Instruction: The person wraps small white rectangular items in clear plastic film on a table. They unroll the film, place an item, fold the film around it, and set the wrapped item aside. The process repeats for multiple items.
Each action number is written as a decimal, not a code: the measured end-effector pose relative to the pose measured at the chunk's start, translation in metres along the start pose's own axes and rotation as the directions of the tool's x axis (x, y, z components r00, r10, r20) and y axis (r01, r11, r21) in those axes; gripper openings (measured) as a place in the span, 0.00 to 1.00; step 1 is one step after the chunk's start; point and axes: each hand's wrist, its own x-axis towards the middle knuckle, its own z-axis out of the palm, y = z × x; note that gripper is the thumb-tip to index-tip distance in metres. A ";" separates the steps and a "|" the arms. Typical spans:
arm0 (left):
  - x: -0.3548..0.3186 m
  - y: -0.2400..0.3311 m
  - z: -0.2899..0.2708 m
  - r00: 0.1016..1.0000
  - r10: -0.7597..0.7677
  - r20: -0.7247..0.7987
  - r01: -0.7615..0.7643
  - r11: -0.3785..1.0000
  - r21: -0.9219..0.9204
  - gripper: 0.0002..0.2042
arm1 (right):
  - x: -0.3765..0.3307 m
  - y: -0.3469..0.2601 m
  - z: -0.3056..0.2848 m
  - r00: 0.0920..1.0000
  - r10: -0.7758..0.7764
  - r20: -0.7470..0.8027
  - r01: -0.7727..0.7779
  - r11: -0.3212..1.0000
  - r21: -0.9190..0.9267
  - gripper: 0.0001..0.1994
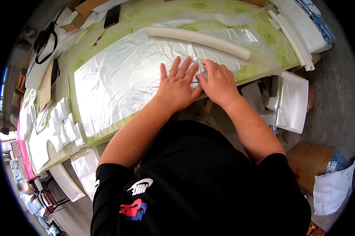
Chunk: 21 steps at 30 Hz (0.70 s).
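Note:
A large sheet of shiny, see-through plastic film (114,74) lies wrinkled over the green patterned tablecloth (81,61). My left hand (177,84) rests flat on the film near the table's front edge, its fingers spread. Beside it, my right hand (219,82) has curled fingers, with thumb and forefinger closed on a gathered fold of the film. The film is bunched up between the two hands. Just beyond them a long, off-white tube (199,40) lies across the film, slightly slanted.
A dark phone (112,16) lies at the far left. Small white packets (61,122) cover the table's left end. White rods (293,39) lie at the right end. Below are a white bin (295,103), a cardboard box (309,159) and a white sack (333,190).

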 end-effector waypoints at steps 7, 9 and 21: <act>-0.070 0.000 -0.031 0.948 0.172 -0.269 -0.289 0.822 -0.491 0.26 | 0.006 0.003 -0.002 0.996 -0.083 0.045 0.086 0.992 -0.091 0.27; -0.110 -0.007 -0.024 0.995 0.027 0.098 0.063 0.593 -0.803 0.25 | 0.010 0.001 -0.003 0.995 -0.054 0.087 0.062 0.995 -0.083 0.26; -0.105 0.006 -0.010 0.720 -0.205 0.663 0.525 -0.464 -0.713 0.17 | -0.066 -0.056 -0.032 0.963 -0.270 -0.002 0.260 0.926 0.273 0.23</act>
